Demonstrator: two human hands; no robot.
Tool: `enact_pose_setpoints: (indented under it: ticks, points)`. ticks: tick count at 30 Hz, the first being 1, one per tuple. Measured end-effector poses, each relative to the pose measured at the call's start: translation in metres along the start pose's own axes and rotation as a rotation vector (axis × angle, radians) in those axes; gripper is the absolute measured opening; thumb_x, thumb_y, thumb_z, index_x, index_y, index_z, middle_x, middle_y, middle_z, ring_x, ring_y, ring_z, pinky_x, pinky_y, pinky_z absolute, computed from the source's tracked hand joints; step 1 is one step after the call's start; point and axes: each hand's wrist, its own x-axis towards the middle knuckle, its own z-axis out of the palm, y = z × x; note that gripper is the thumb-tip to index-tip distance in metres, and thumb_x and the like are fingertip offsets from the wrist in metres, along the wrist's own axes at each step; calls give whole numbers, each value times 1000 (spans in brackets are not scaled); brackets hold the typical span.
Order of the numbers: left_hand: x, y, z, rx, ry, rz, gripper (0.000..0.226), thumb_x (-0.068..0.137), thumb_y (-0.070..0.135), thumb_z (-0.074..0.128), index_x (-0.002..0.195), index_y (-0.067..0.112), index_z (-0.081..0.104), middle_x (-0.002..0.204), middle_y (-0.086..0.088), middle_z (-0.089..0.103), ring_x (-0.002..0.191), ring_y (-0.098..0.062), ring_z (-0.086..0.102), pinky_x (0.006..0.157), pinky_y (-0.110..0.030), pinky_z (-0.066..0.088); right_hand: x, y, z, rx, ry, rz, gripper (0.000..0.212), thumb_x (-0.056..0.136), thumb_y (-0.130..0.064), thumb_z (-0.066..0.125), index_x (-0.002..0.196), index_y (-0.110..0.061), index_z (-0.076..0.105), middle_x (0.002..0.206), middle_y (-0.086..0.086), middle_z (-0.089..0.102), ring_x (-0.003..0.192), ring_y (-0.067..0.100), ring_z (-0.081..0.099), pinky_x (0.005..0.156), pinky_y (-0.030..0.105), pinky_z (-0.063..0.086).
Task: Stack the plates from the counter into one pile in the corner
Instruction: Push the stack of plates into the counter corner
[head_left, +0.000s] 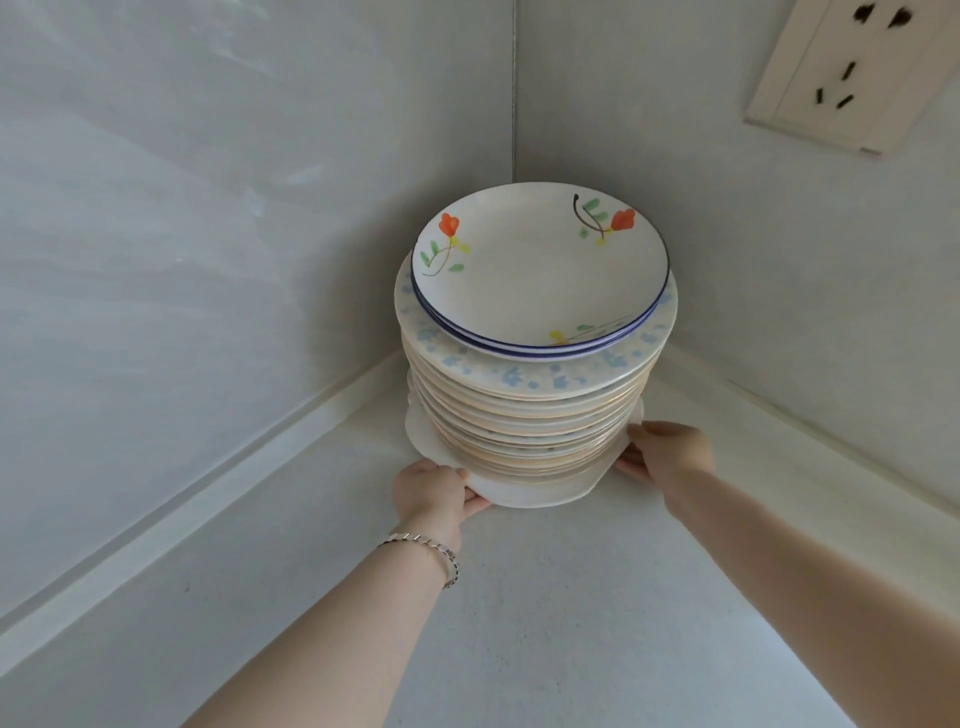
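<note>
Pale walls (208, 208) meet at a seam (514, 104) above a white counter (571, 597); a raised ledge (311, 415) runs along the foot of each wall. Head view: the pile (530, 415) stands near the corner, close to both ledges, not plainly touching either. Top plate (540, 260), flowered with a blue rim, sits off-centre toward the back on a wider speckled plate (519, 371). Base plate (519, 496) is widest; its rim juts past the rest. Left hand (431, 493), bracelet (441, 556) on the wrist, pinches that rim at front left, thumb on top, fingers curled beneath. Right hand (665, 454) grips the same rim at the right, thumb on top, fingers under. Cannot tell whether the base is lifted or resting on the counter. Judgement: stacking looks done, no loose plates in view; the step in hand is seating the whole pile in the corner. Next move calls for a slow, level push or set-down, both hands even, since the pile is tall and the off-centre top plates could slide. Room: little gap behind, and the ledges would meet the base rim first; open counter lies toward the person. Socket (852, 67) sits high on the right wall, well apart from the pile.
</note>
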Motion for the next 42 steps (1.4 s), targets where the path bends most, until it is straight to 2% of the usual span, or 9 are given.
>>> enact_pose_setpoints:
  ticks: [5, 7, 11, 14, 19, 25, 29, 36, 42]
  points:
    - [-8, 7, -1, 26, -17, 1, 29, 87, -19, 43, 68, 1, 49, 66, -16, 58, 58, -27, 59, 49, -41, 50, -16, -7, 1, -97, 15, 17, 23, 90, 4, 53, 112, 3, 58, 85, 19, 60, 56, 21, 55, 32, 20, 48]
    - [-13, 12, -4, 102, -40, 7, 26, 87, -17, 45, 69, 0, 50, 68, -17, 59, 66, -32, 61, 62, -46, 53, -31, -7, -4, -236, 11, 33, 19, 87, 6, 53, 101, -3, 61, 77, 16, 59, 55, 21, 52, 41, 24, 50]
    - [-39, 31, -17, 732, 41, 300, 13, 89, 2, 47, 90, 0, 60, 104, -23, 64, 87, -33, 59, 83, -36, 50, -72, -14, -20, -568, -68, 109, 20, 89, -3, 49, 70, -6, 56, 64, 8, 55, 56, 19, 54, 56, 28, 46]
    - [-68, 59, -24, 747, 88, 638, 40, 89, 3, 45, 129, 3, 46, 130, -19, 47, 96, -29, 54, 78, -31, 41, -98, -34, -33, -799, -69, -140, 17, 88, -11, 51, 100, -10, 64, 91, 10, 66, 90, 28, 64, 78, 31, 49]
    - [-107, 134, -4, 681, 38, 1114, 31, 91, 9, 50, 122, 10, 54, 127, -7, 52, 113, -22, 50, 85, -19, 32, -121, -110, -20, -816, 75, -675, 35, 94, -23, 46, 125, -8, 51, 128, 14, 55, 117, 30, 52, 89, 30, 40]
    - [-94, 162, 35, 900, -63, 921, 57, 98, 33, 39, 145, 4, 26, 154, -12, 28, 142, -24, 28, 115, -38, 25, -94, -161, 32, -871, 8, -725, 58, 99, -33, 33, 147, -6, 15, 156, 10, 19, 142, 27, 24, 113, 34, 23]
    - [-71, 147, 38, 989, -100, 866, 64, 100, 36, 29, 151, 7, 1, 161, -4, -3, 149, -17, 1, 121, -37, 9, -77, -144, 44, -748, -38, -591, 56, 99, -26, 33, 148, -6, 14, 153, 14, 26, 139, 29, 28, 111, 34, 26]
    - [-61, 146, 33, 842, -189, 904, 59, 98, 29, 41, 150, 13, 18, 156, -2, 23, 141, -19, 31, 112, -31, 26, -83, -131, 31, -589, -72, -601, 53, 86, -1, 33, 136, -18, 35, 135, 8, 49, 120, 28, 46, 86, 25, 32]
    - [-55, 149, 33, 798, -212, 893, 60, 96, 34, 44, 149, 17, 21, 155, 2, 25, 140, -15, 30, 107, -25, 25, -88, -119, 25, -578, -101, -620, 61, 91, -4, 30, 148, -19, 16, 150, 3, 33, 134, 25, 35, 107, 30, 30]
